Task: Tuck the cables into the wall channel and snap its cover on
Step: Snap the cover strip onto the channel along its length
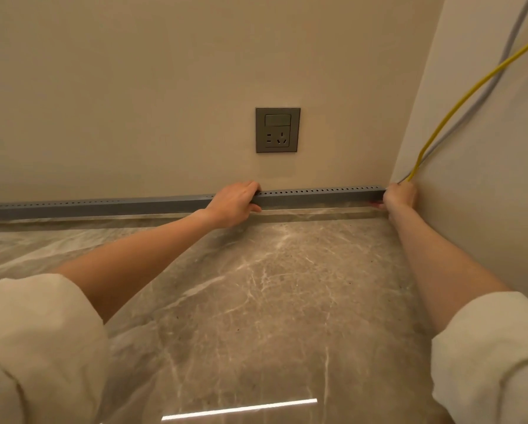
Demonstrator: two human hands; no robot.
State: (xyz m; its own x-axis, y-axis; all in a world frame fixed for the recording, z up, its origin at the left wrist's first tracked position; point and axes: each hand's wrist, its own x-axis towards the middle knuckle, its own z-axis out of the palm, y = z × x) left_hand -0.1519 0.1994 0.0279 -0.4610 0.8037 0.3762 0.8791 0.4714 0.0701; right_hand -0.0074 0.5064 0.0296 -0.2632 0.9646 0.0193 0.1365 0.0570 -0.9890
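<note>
A long grey wall channel (318, 195) with a row of small holes along its top runs along the foot of the back wall, just above the marble skirting. My left hand (233, 205) grips it near the middle, fingers over the top and thumb on the front. My right hand (400, 195) is at the channel's right end in the corner, closed where a yellow cable (458, 105) and a grey cable (498, 71) come down along the right wall. Whether the cables lie inside the channel is hidden by the hand.
A grey socket plate with a switch (277, 130) sits on the back wall above the channel. The right wall (486, 179) meets the back wall at the corner. A glossy marble floor (256, 301) stretches toward me.
</note>
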